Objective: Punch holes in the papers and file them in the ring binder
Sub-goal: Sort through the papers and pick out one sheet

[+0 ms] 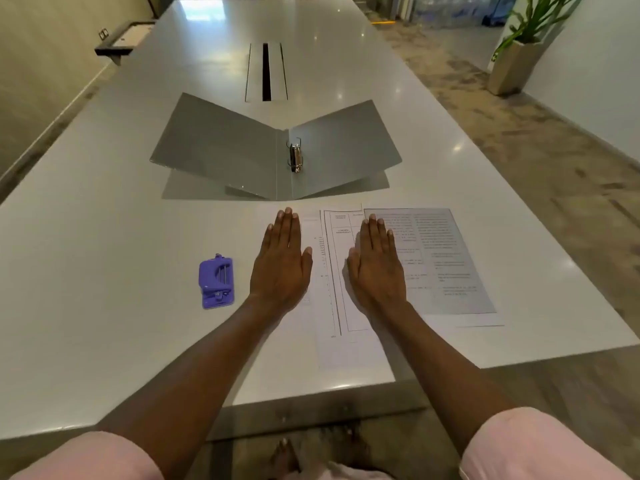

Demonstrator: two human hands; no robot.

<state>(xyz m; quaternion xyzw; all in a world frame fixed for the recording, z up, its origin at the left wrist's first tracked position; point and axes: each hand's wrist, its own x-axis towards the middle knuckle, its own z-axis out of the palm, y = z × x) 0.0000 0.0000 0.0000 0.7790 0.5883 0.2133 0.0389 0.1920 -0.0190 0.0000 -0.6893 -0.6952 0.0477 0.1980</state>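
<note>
Several printed papers (pixel 446 261) lie fanned out on the white table (pixel 104 271) in front of me. My left hand (pixel 282 261) rests flat, fingers straight, on the leftmost sheet. My right hand (pixel 375 268) lies flat on the middle sheets. A purple hole punch (pixel 216 282) sits on the table to the left of my left hand, apart from it. Beyond the papers a grey ring binder (pixel 221 147) lies open, covers raised in a V, with its metal rings (pixel 295 155) at the spine.
A cable slot (pixel 266 71) runs down the table's middle behind the binder. A potted plant (pixel 516 60) stands on the floor at the far right. A dark wall shelf (pixel 119 39) is at the far left. The table's near edge is stepped.
</note>
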